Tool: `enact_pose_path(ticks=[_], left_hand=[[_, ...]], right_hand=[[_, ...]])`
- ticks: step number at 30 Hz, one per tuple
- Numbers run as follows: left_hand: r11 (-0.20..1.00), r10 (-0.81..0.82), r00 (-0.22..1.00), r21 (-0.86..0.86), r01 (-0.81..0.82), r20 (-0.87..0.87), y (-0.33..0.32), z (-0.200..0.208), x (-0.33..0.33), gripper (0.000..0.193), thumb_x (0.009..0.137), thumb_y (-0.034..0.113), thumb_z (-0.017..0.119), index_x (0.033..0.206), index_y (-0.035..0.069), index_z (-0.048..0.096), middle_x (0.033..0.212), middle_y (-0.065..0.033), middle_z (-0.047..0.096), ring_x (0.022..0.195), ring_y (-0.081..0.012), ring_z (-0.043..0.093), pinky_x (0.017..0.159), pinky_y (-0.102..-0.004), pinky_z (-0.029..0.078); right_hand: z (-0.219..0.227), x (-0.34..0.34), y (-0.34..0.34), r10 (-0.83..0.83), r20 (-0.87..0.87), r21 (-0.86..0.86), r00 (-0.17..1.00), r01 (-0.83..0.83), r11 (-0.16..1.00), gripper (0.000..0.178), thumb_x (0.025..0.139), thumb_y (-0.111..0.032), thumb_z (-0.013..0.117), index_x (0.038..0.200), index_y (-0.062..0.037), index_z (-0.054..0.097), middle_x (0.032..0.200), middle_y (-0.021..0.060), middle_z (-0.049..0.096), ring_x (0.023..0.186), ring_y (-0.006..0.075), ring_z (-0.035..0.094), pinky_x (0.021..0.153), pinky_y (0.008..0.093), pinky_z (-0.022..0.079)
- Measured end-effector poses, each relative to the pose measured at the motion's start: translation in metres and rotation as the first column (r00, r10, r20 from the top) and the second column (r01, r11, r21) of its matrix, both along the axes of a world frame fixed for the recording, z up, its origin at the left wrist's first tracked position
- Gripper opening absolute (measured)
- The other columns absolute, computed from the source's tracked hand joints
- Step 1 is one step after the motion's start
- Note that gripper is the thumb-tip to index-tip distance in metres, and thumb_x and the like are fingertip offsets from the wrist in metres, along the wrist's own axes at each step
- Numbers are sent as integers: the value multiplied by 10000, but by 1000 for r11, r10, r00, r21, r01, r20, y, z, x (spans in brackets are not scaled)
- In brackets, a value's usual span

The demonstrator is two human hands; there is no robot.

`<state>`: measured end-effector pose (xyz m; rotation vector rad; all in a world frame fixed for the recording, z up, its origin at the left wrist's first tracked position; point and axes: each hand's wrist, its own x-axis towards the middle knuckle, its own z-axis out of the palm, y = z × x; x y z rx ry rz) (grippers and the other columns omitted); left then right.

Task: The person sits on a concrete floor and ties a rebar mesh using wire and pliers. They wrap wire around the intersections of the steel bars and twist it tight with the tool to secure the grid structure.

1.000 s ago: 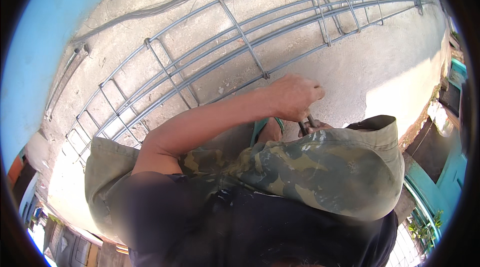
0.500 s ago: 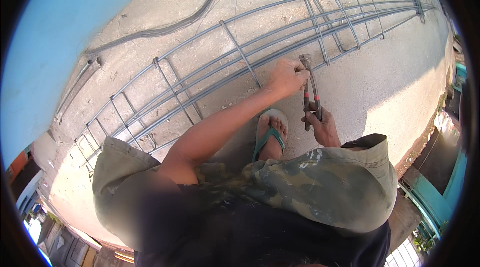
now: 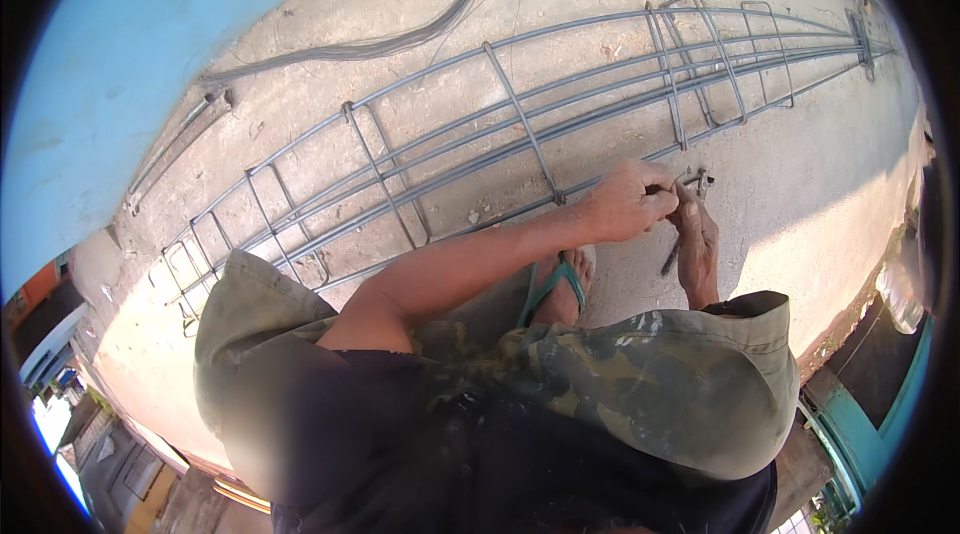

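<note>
My left hand (image 3: 630,202) reaches across from the left, its fingers pinched together just past the near long bar of a steel rebar cage (image 3: 522,124). Whatever thin thing it pinches is too small to make out. Its fingertips meet those of my right hand (image 3: 698,244), which is closed as well. A pair of dark pincers (image 3: 669,259) lies along the right hand, mostly hidden; one handle shows left of the palm and the head shows beyond the fingers. The cage lies on the ground, with several rectangular stirrups around its long bars.
A bundle of thin tie wire (image 3: 400,40) lies beyond the cage on the concrete ground (image 3: 800,174). Two short pipes or bars (image 3: 180,146) rest at far left, near a blue surface (image 3: 120,64). My sandalled foot (image 3: 566,284) stands close below my left wrist.
My left hand has moved off the pincers' head to the right. My right hand has risen to meet it, and the pincers have tilted. The view has shifted, so the cage sits lower right.
</note>
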<state>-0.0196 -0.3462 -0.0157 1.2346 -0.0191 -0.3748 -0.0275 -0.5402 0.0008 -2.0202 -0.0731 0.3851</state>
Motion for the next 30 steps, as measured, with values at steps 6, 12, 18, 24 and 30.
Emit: enact_pose_path(ticks=[6, 12, 18, 24, 30], left_hand=[[937, -21, 998, 346, 39, -56, 63, 25, 43, 208, 866, 220, 691, 868, 13, 715, 725, -73, 668, 651, -153, 639, 625, -333, 510], [261, -171, 971, 942, 211, -170, 169, -10, 31, 518, 914, 508, 600, 936, 10, 738, 871, -174, 710, 828, -271, 675, 741, -416, 514], [540, -12, 981, 825, 169, -193, 159, -66, 4, 669, 942, 610, 493, 961, -13, 736, 901, -217, 710, 894, -334, 683, 824, -442, 509], [508, 78, 988, 858, 77, -135, 143, -67, 4, 632, 940, 578, 509, 953, -7, 747, 875, -231, 712, 852, -365, 691, 813, -463, 512], [554, 118, 981, 830, 62, -152, 144, -79, 6, 582, 926, 549, 545, 944, 8, 760, 885, -225, 717, 892, -351, 696, 817, -446, 517]], right_hand=[[2, 16, 67, -8, -60, 92, 998, 13, 996, 315, 1038, -171, 481, 1303, -11, 539, 646, -11, 514, 525, 56, 446, 483, 222, 364], [-53, 34, 73, 126, 166, -140, 978, -103, 985, 200, 1024, -164, 472, 1138, -27, 564, 662, 70, 552, 565, 179, 541, 546, 328, 438], [-77, 26, 102, 254, 235, -120, 938, -232, 965, 190, 1016, -156, 461, 1048, -10, 579, 693, 101, 563, 611, 244, 550, 631, 363, 466], [-77, 40, 5, -156, 292, -244, 944, 231, 942, 218, 965, -170, 562, 1067, 12, 623, 769, 120, 610, 721, 236, 586, 703, 360, 476], [-110, 18, -99, -101, 240, -706, 966, 245, 664, 375, 881, -298, 674, 1072, 17, 604, 907, 229, 666, 865, 410, 642, 789, 485, 486]])
